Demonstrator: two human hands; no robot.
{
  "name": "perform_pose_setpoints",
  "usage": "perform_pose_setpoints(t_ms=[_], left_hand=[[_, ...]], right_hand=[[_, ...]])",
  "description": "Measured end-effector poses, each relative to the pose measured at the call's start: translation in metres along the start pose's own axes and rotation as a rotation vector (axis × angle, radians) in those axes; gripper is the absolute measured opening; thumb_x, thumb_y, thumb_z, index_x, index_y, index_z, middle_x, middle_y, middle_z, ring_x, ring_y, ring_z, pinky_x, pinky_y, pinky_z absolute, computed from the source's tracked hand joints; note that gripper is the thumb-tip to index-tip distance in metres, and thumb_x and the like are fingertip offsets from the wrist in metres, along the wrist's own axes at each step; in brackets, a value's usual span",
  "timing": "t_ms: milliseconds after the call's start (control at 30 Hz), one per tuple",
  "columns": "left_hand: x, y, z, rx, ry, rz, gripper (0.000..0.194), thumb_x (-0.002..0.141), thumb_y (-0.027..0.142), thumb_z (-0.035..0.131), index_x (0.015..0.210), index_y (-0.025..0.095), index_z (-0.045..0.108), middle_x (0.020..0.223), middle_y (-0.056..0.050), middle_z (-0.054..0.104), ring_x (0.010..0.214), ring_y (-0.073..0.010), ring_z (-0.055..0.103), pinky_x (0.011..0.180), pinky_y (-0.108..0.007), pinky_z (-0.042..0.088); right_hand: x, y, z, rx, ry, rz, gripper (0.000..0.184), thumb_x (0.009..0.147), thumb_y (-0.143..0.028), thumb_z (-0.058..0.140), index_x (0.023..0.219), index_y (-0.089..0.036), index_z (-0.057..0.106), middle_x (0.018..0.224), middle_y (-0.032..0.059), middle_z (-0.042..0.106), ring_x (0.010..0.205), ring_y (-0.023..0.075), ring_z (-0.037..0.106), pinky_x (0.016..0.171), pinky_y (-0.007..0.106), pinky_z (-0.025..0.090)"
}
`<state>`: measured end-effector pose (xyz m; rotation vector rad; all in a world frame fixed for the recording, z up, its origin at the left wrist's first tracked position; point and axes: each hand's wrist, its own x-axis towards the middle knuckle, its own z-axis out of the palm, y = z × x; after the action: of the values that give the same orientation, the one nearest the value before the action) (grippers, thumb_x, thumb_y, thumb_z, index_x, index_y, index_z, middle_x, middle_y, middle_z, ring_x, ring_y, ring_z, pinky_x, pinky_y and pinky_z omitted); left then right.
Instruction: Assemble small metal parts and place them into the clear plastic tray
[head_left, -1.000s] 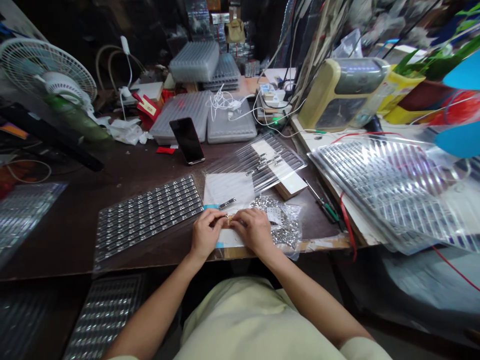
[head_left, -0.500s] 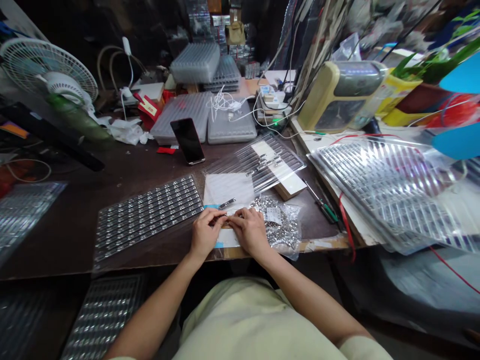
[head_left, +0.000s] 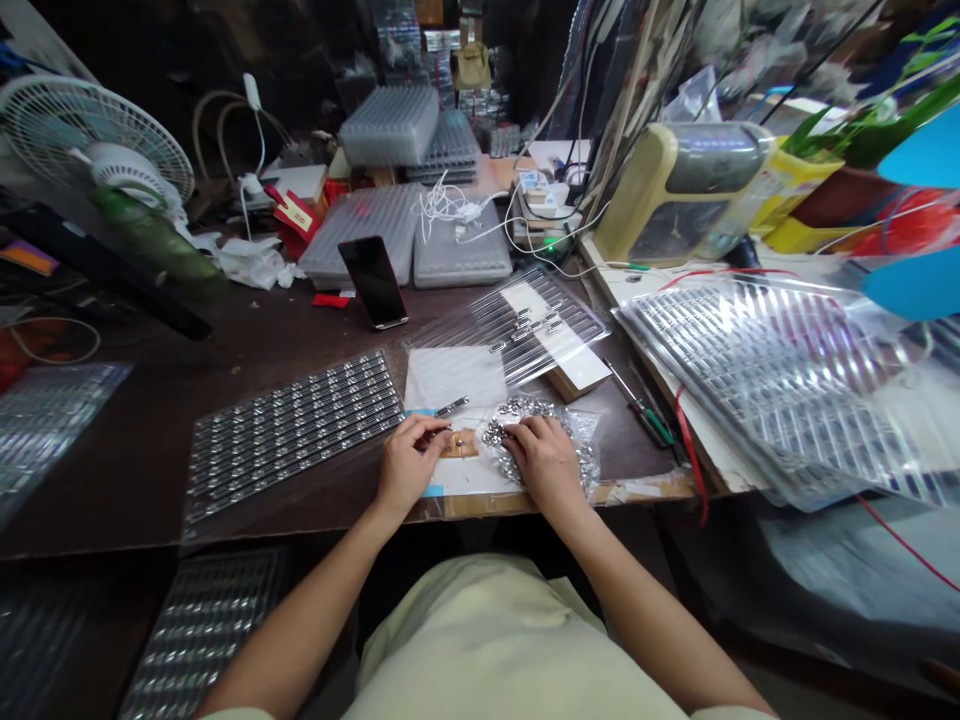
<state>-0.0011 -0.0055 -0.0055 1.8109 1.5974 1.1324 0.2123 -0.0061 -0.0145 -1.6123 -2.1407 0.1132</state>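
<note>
My left hand (head_left: 409, 458) rests at the left end of a small tan block (head_left: 460, 443), thumb and fingers pinched together; whatever lies between them is hidden. The block sits on white sheeting held by blue tape. To its right my right hand (head_left: 547, 455) reaches into a clear plastic bag (head_left: 589, 470) of small shiny metal parts (head_left: 495, 432), its curled fingertips among them. Just behind the block lies one slim black-and-silver strip piece (head_left: 452, 406). Left of my left hand, a clear tray (head_left: 296, 430) holds rows of similar pieces.
A ribbed clear tray (head_left: 480, 320) with several loose pieces overlaps a white-topped block (head_left: 581, 365). Behind it a phone (head_left: 373, 282) stands propped up. A green-handled screwdriver (head_left: 654, 422) lies to the right, near stacked clear trays (head_left: 795, 390). A fan (head_left: 97, 140) stands far left.
My right hand has left the block and moved right onto the metal parts in the bag. The tan block now shows. My left hand stays nearly in place.
</note>
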Motion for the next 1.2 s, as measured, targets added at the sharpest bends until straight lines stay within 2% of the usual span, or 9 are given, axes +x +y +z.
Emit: perform_pose_setpoints(t_ms=[133,267,467,667,933,1067,1200], left_hand=[[0.005,0.007,0.001,0.007,-0.014,0.033,0.015,0.084,0.028,0.061,0.090,0.020,0.071,0.089,-0.005,0.067,0.074,-0.0139,0.060,0.064,-0.025,0.049],[0.006,0.014,0.010,0.043,-0.083,0.109,0.013,0.084,0.028,0.062,0.091,0.022,0.071,0.088,-0.005,0.066,0.083,-0.0164,0.061,0.074,-0.029,0.050],[0.002,0.013,0.020,0.126,-0.145,0.162,0.012,0.084,0.027,0.063,0.091,0.024,0.071,0.087,-0.004,0.067,0.084,-0.0171,0.061,0.079,-0.031,0.049],[0.001,0.009,0.021,0.151,-0.160,0.176,0.011,0.083,0.025,0.064,0.090,0.023,0.071,0.086,-0.003,0.067,0.083,-0.0172,0.061,0.078,-0.031,0.049],[0.001,0.012,0.022,0.132,-0.173,0.181,0.009,0.083,0.023,0.063,0.088,0.023,0.071,0.086,-0.003,0.067,0.083,-0.0168,0.061,0.078,-0.030,0.048],[0.003,0.008,0.009,0.118,-0.096,0.157,0.013,0.085,0.022,0.061,0.092,0.023,0.071,0.088,-0.003,0.067,0.084,-0.0156,0.061,0.078,-0.028,0.047],[-0.001,-0.010,-0.022,0.355,0.059,0.124,0.014,0.084,0.027,0.062,0.093,0.026,0.072,0.090,-0.002,0.067,0.087,-0.0186,0.058,0.082,-0.033,0.042]], right_hand=[[0.002,-0.002,0.007,0.111,0.099,0.017,0.020,0.092,-0.029,0.052,0.094,-0.023,0.071,0.090,0.0059,0.064,0.083,0.0184,0.053,0.075,0.030,0.044],[0.002,-0.002,0.008,0.165,0.168,0.047,0.024,0.093,-0.028,0.049,0.102,-0.023,0.070,0.090,0.0069,0.061,0.084,0.0183,0.053,0.075,0.030,0.045],[0.002,-0.002,0.007,0.237,0.162,0.042,0.026,0.094,-0.028,0.045,0.100,-0.022,0.069,0.092,0.0072,0.062,0.086,0.0187,0.054,0.079,0.031,0.045],[0.001,-0.001,0.007,0.249,0.169,0.041,0.027,0.093,-0.022,0.044,0.105,-0.022,0.068,0.089,0.0073,0.060,0.085,0.0190,0.053,0.076,0.031,0.046],[0.003,-0.002,0.002,0.297,0.168,0.028,0.023,0.092,-0.021,0.046,0.106,-0.019,0.064,0.091,0.0079,0.062,0.088,0.0196,0.055,0.080,0.031,0.046],[0.006,-0.013,-0.002,0.370,0.135,0.006,0.013,0.090,-0.026,0.054,0.089,-0.022,0.066,0.086,0.0041,0.067,0.084,0.0173,0.058,0.077,0.028,0.044],[0.009,-0.029,0.005,0.344,0.037,-0.015,0.009,0.084,-0.031,0.065,0.082,-0.023,0.068,0.079,0.0006,0.069,0.076,0.0148,0.059,0.071,0.027,0.040]])
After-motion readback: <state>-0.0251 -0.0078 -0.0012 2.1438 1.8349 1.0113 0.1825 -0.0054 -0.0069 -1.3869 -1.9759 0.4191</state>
